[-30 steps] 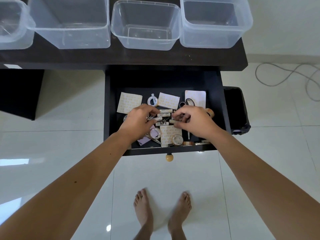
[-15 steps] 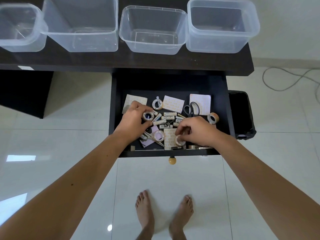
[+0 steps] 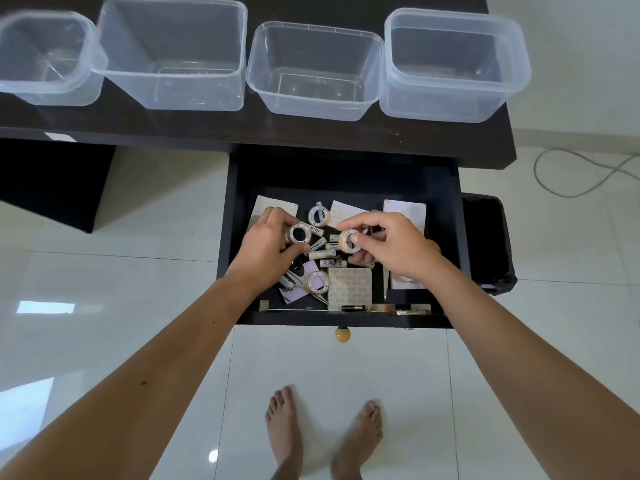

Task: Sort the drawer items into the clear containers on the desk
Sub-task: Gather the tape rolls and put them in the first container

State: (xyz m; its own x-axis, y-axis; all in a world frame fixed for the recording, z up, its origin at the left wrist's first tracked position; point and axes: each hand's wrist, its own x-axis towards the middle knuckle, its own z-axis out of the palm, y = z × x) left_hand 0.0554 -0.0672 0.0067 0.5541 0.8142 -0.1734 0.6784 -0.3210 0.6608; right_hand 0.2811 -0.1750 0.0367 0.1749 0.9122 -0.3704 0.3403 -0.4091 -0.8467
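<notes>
The black drawer [image 3: 460,258] stands pulled out below the desk, filled with tape rolls, batteries, paper pads and clips. My left hand [image 3: 268,251] holds a clear tape roll [image 3: 298,233] just above the pile. My right hand [image 3: 394,249] pinches a tan tape roll [image 3: 348,241] over the batteries [image 3: 320,244]. Another tape roll [image 3: 318,216] lies at the drawer's back, and one more tape roll [image 3: 318,281] lies near the front. Several clear containers stand in a row on the desk: far left [image 3: 45,60], a large one [image 3: 173,53], a middle one [image 3: 311,71] and the right one [image 3: 453,67].
The dark desk top [image 3: 242,129] overhangs the drawer's back. A black waste bin [image 3: 488,244] sits against the drawer's right side. A grey cable [image 3: 575,174] loops on the white tiled floor. The drawer's round knob [image 3: 342,334] points at my bare feet [image 3: 287,434].
My right hand has lifted a tan tape roll from the drawer's front and carried it up toward the middle. My left hand has closed on its clear tape roll. The camera tilted upward slightly.
</notes>
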